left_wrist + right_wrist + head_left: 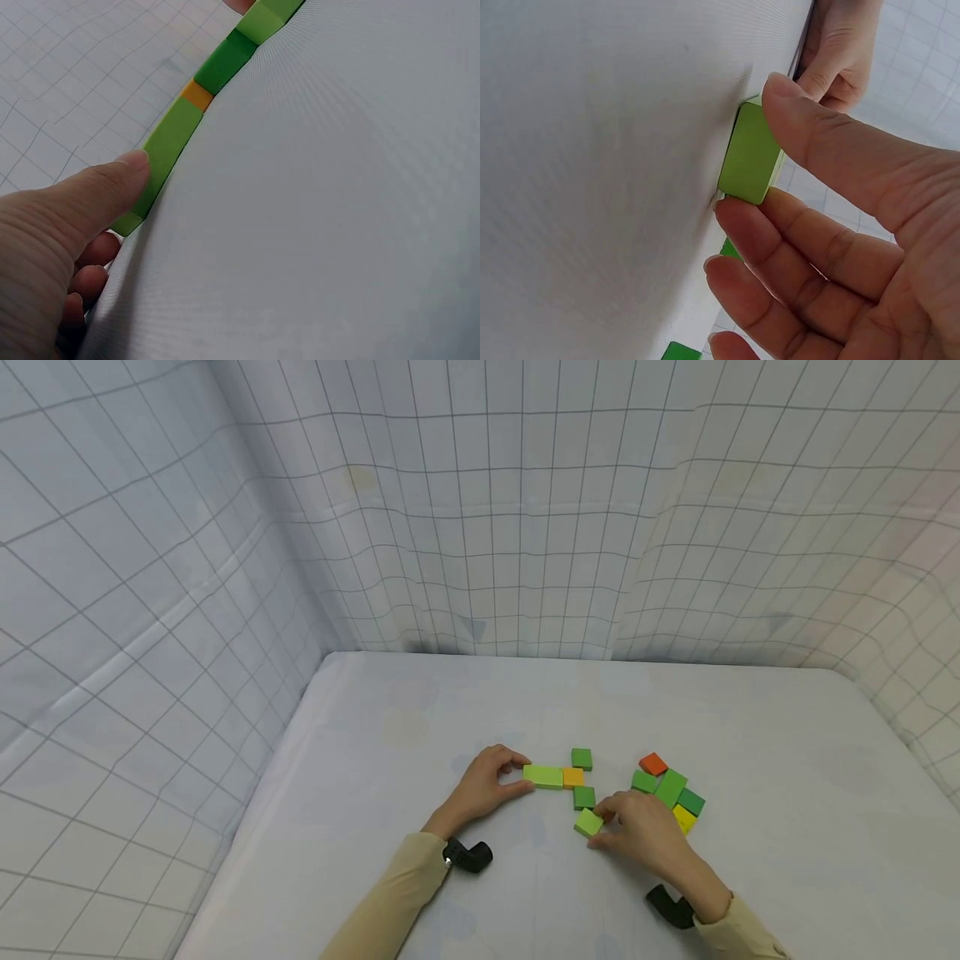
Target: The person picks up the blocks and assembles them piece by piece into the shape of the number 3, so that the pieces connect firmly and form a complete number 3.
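My left hand (486, 785) pinches the left end of a long light green block (543, 777), its thumb along the near side in the left wrist view. An orange block (573, 777) lies end to end with that block on the right. Green blocks stand at the orange one's corners: one green block (581, 759) behind, another green block (583, 797) in front. Nearer still, a small light green block (750, 154) sits turned at an angle, and my right hand (647, 833) grips it between thumb and fingers.
To the right lies a loose cluster: a red-orange block (653, 764), green block (671, 787), smaller green block (643, 781), dark green block (691, 802) and yellow block (684, 818), partly behind my right hand. White table cloth (360, 735) lies beneath; grid-patterned curtains (525, 527) hang behind and beside.
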`<act>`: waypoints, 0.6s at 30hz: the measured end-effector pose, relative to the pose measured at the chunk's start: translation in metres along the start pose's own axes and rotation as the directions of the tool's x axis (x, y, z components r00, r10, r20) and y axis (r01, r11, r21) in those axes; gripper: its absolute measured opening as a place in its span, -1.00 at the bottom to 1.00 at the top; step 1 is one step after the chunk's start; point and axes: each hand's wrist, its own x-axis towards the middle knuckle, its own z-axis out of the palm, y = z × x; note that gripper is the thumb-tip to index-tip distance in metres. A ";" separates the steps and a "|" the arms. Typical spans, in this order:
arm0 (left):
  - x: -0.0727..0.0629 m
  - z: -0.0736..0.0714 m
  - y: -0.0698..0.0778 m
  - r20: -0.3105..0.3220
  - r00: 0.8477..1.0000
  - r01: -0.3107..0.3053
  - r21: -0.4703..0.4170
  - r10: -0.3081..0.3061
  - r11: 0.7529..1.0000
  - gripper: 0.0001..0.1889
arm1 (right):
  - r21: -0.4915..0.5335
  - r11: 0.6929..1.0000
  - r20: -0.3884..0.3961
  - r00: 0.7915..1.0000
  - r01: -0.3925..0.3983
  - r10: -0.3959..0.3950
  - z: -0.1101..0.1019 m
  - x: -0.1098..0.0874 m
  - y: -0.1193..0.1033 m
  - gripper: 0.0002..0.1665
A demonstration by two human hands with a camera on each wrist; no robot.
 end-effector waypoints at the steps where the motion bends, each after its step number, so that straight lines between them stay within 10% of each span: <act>1: 0.000 0.000 0.000 -0.001 1.000 -0.002 0.001 0.002 1.000 -0.65 | 0.000 1.000 0.000 1.000 -0.001 0.001 0.000 0.000 0.000 -0.60; 18: 0.000 0.001 0.000 -0.009 1.000 0.015 0.017 -0.015 1.000 -0.64 | -0.011 1.000 0.000 1.000 -0.004 0.004 -0.001 0.000 -0.001 -0.60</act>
